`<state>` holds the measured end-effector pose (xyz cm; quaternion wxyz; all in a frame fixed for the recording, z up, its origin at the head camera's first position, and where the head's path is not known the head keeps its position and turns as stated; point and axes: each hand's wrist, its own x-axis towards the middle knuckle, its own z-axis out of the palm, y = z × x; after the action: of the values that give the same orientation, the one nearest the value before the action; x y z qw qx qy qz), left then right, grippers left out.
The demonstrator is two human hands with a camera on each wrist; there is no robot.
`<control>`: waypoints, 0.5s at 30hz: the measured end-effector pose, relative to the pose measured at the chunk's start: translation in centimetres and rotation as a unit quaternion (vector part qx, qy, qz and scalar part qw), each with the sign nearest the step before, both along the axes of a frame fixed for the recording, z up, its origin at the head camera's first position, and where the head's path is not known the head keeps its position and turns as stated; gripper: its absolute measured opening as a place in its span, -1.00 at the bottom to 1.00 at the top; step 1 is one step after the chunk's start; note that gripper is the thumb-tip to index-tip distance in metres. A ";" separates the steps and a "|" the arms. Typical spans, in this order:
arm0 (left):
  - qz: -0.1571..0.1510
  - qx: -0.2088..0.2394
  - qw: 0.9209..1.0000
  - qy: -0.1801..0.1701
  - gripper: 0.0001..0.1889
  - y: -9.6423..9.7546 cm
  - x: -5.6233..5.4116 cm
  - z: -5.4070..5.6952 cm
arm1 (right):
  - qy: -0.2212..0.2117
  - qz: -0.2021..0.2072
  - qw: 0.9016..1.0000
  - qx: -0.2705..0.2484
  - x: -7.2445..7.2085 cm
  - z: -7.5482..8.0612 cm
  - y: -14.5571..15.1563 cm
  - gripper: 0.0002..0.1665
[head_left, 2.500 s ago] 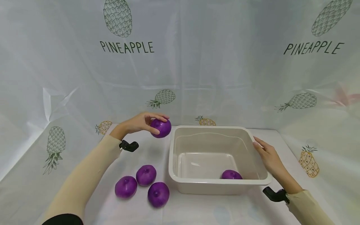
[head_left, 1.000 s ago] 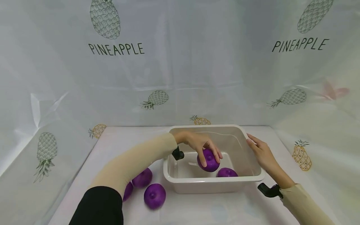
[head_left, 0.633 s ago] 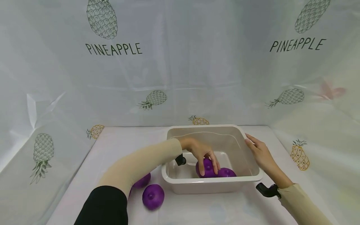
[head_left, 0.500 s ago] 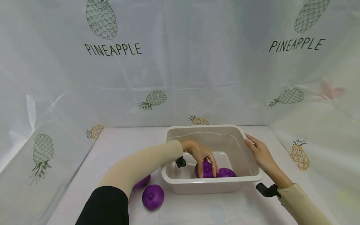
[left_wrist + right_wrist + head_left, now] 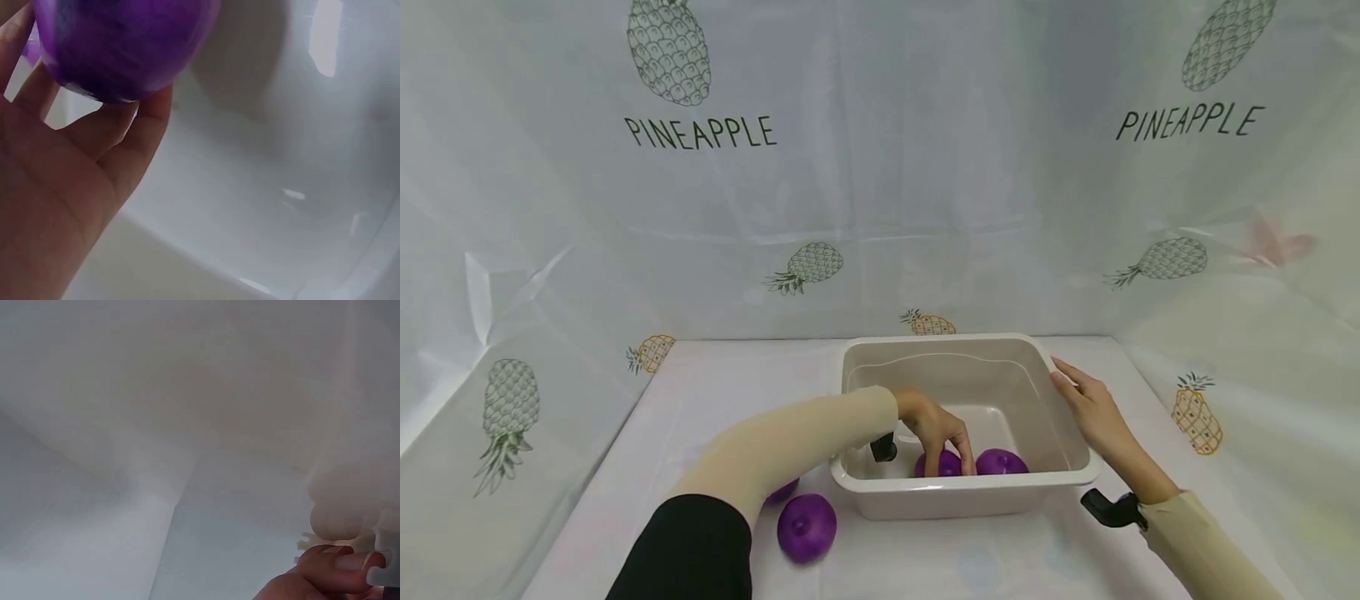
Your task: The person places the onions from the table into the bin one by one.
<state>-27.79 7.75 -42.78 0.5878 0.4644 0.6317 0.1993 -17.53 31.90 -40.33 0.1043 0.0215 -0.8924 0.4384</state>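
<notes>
My left hand (image 5: 940,429) reaches down into a beige plastic bin (image 5: 970,500), its fingers round a purple onion (image 5: 950,465) with a smooth, glossy skin. The front rim hides the lower part of that onion. Close up in the left wrist view, the fingers curve under the onion (image 5: 125,50) above the bin's pale floor. A second onion (image 5: 1001,462) lies in the bin just to the right of the held one. At the bin's right side my right hand (image 5: 1101,417) holds the rim, thumb on the near side; bent fingers show in the right wrist view.
Left of the bin, a purple onion (image 5: 807,529) with a small nub on top lies on the white tablecloth (image 5: 737,367). Another onion (image 5: 781,492) is mostly behind the left sleeve (image 5: 790,433). A pineapple-printed sheet (image 5: 940,208) hangs behind.
The left hand has carried its onion from the left of the bin over the rim and lowered it beside the one inside. The right hand has kept hold of the rim.
</notes>
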 end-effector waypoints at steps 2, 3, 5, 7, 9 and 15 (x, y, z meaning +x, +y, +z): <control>-0.002 -0.009 1.000 0.009 -0.48 0.0 0.0 0.0 | 0.001 -0.001 1.000 -0.002 0.0 0.0 0.0 -0.38; -0.005 -0.011 1.000 0.014 -0.48 0.0 0.0 -0.1 | 0.000 0.000 1.000 -0.004 0.0 0.0 0.0 -0.38; -0.011 -0.012 1.000 0.023 -0.49 0.0 0.0 -0.2 | 0.000 -0.001 1.000 -0.006 0.1 0.0 0.0 -0.38; -0.019 -0.009 0.999 0.035 -0.49 0.1 0.2 -0.3 | -0.003 0.001 1.000 -0.009 0.1 0.1 0.0 -0.38; -0.025 0.002 0.999 0.038 -0.47 0.2 0.3 -0.5 | -0.005 0.002 1.000 -0.011 0.2 0.1 0.0 -0.37; -0.016 0.004 0.999 0.040 -0.46 0.5 0.7 -0.6 | -0.009 0.001 1.000 -0.013 0.4 0.2 0.0 -0.37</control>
<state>-27.12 8.26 -43.40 0.5635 0.4844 0.6462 0.1741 -17.11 31.89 -40.15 0.0959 0.0169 -0.8876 0.4502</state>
